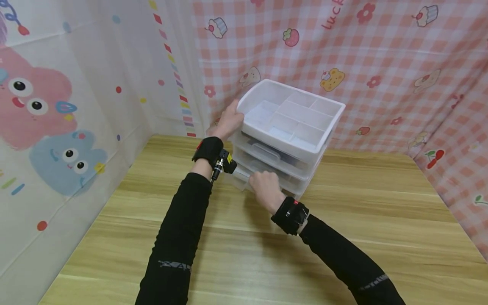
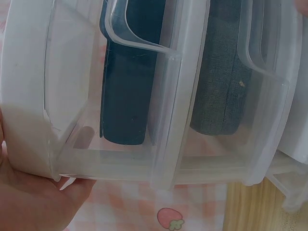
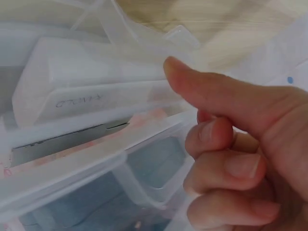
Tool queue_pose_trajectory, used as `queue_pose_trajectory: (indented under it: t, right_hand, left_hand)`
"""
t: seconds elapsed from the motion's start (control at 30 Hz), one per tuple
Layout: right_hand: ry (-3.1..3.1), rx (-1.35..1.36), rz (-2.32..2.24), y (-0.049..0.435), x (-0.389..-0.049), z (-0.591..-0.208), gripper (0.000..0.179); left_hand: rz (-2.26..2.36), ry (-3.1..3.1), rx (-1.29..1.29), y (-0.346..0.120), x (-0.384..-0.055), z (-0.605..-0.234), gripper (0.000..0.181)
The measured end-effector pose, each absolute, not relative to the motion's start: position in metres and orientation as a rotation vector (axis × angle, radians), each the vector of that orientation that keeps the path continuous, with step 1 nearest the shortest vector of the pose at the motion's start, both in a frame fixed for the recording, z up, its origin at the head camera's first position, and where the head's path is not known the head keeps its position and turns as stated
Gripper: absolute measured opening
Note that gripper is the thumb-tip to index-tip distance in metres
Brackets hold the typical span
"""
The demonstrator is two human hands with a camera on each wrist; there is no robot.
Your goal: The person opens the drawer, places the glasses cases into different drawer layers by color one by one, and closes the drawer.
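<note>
A white plastic drawer organizer (image 1: pixel 289 114) with a divided top tray stands at the back of the table. At its upper left edge my left hand (image 1: pixel 228 120) grips the tray's side. My right hand (image 1: pixel 264 188) is at the front of the pulled-out bottom drawer (image 1: pixel 240 183), fingers curled, thumb extended over the front edge; the exact contact is hidden. Inside that drawer lies a long white case (image 3: pixel 106 84) with lettering. The left wrist view shows a dark teal case (image 2: pixel 130 91) and a dark grey-blue fabric-like case (image 2: pixel 219 72) in the two clear drawers above.
The wooden table (image 1: pixel 236 254) reaches toward me and to both sides of the organizer. A pink checked curtain (image 1: pixel 381 76) hangs behind it, and a white printed curtain (image 1: pixel 126 63) hangs on the left.
</note>
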State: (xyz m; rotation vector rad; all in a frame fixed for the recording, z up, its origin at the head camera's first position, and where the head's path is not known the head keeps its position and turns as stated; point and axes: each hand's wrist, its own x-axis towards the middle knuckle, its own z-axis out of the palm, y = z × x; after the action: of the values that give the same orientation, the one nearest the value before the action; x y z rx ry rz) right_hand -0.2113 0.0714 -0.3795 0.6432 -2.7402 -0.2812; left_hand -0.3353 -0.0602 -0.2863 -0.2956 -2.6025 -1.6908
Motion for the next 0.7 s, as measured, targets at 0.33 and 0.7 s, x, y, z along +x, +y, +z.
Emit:
queue_pose_trajectory:
  t: [0.33,0.7]
  right_hand:
    - [-2.754,0.455,-0.309,0.069,-0.224,-0.385,0.024]
    - [-2.744,0.352,-0.319,0.071,-0.231,-0.391,0.023]
  left_hand:
    - [-1.694,-2.611,-0.283,-0.061,-0.335,-0.286,0.051]
    - [-1.697,-2.608,-0.327,-0.054,-0.335,-0.286,0.049]
